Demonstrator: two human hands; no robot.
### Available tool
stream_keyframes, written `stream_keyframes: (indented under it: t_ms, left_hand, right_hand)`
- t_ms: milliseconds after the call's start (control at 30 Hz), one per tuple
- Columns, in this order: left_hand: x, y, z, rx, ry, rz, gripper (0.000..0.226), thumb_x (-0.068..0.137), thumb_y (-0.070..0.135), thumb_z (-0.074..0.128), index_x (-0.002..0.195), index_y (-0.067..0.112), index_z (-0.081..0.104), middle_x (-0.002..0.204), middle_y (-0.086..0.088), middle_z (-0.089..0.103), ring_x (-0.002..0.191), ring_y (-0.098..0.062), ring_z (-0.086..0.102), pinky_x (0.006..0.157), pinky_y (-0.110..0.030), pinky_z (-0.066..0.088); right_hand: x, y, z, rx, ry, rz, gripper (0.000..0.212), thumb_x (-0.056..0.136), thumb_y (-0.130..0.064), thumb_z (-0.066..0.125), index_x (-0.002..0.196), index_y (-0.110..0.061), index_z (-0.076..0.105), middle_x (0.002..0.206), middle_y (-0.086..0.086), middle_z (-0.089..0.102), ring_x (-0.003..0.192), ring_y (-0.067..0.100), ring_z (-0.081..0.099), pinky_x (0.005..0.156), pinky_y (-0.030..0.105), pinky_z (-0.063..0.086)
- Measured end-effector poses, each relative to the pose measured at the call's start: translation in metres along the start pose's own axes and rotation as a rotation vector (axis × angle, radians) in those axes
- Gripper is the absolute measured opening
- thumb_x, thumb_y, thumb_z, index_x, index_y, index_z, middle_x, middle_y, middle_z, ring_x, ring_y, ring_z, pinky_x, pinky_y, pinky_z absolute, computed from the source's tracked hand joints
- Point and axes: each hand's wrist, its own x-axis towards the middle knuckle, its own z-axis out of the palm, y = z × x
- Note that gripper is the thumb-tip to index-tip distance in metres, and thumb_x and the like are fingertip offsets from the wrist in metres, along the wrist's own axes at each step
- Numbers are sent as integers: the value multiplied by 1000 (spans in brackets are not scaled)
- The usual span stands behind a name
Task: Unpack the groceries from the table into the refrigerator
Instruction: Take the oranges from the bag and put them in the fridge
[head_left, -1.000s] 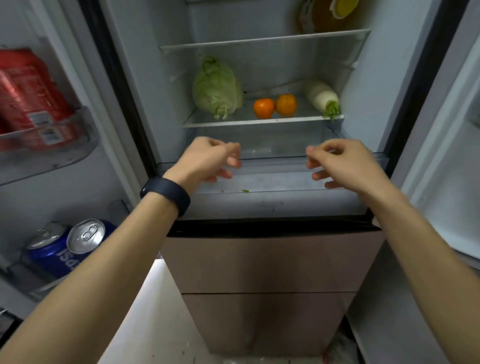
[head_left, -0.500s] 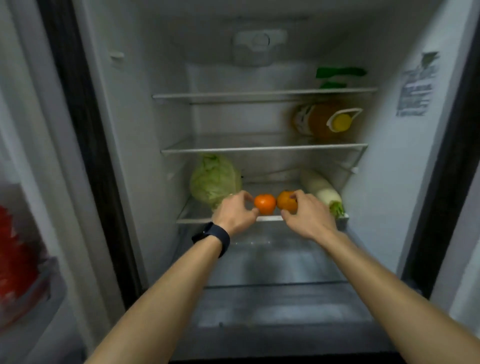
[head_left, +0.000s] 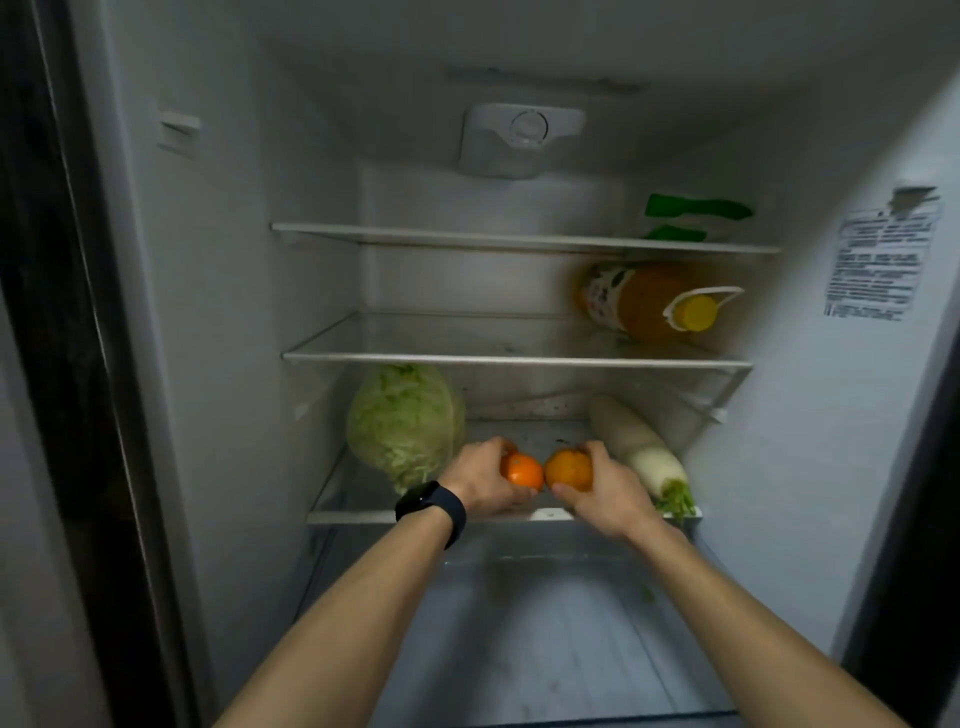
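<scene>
- Open refrigerator (head_left: 223, 312), white walls, three glass shelves; a deep bin space lies below the lowest shelf (head_left: 353, 517).
- On that lowest shelf, near its front edge, two oranges sit just beside each other, between a cabbage (head_left: 402, 423) on the left and a white radish (head_left: 641, 452) on the right.
- Left hand (head_left: 480, 486), fingers curled round the left orange (head_left: 522, 470).
- Right hand (head_left: 605, 493), fingers clamped round the right orange (head_left: 569, 469), close against the radish.
- Bare glass shows behind the oranges.
- Middle shelf (head_left: 415, 357): an oil bottle (head_left: 644, 301) lies at its right end.
</scene>
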Motion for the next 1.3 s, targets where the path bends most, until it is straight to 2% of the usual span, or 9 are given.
stream_keyframes:
  t_ms: [200,333,433,533,700,767,867,1100,1300]
  left_hand:
    - [-38,-3,-38,-33,6,-26,80,62,47,83,132,22,54,122,0,63,105,-18,61,90,-31,53]
    - [-72,-7,-59,141,-235,-73,78,53,53,78,125,25,66,113,4,70,101,-16,66,91,-33,56]
    - [-87,-18,-57,287,-361,-136,67,66,48,85,125,24,63,115,2,68,98,-16,65,84,-29,55]
    - [-94,-39,-42,361,-394,-184,69,69,47,86,129,22,62,121,2,66,103,-16,62,87,-27,52]
    - [-85,-80,-18,471,-449,-265,68,66,47,88,123,17,67,119,-3,69,102,-21,66,88,-36,57]
    - [-79,-92,-11,488,-454,-276,68,70,44,87,127,15,64,122,-5,67,106,-23,66,87,-35,57]
    - [-70,-107,-3,464,-421,-287,64,72,39,86,127,15,64,124,-7,67,109,-24,64,89,-34,55]
    - [-60,-137,25,322,-277,-308,55,77,34,80,124,14,60,125,-10,63,114,-28,61,91,-35,51]
    - [-62,-139,35,340,-271,-313,59,81,38,74,130,15,51,132,-14,55,118,-34,57,98,-41,49]
  right_hand:
    - [-33,-11,-16,145,47,-110,71,63,-63,77,116,-28,45,113,5,64,100,28,63,84,38,51]
    - [-58,-30,-18,141,-274,-186,82,50,-69,72,121,-33,52,95,-2,67,73,15,70,73,32,56]
    - [-63,-48,-4,-64,-509,-238,62,60,-59,78,112,-28,62,83,-2,74,60,9,70,67,29,60]
    - [-64,-68,18,-313,-630,-284,52,65,-55,78,102,-19,69,80,1,76,74,14,72,68,29,58]
    - [-54,-89,68,-527,-709,-326,60,70,-53,79,113,-12,66,106,8,72,93,24,70,79,32,59]
    - [-49,-92,83,-526,-690,-322,67,77,-47,77,129,-10,56,122,12,67,106,27,66,82,32,54]
    - [-43,-86,106,-478,-629,-300,90,85,-43,72,152,-6,24,145,18,49,130,33,52,98,34,46]
    - [-41,-55,139,-263,-486,-238,71,89,-41,67,141,-10,32,141,18,46,127,39,51,99,38,43]
    - [-43,-53,147,-238,-482,-266,79,93,-39,63,154,-19,18,146,18,38,129,42,47,104,41,43]
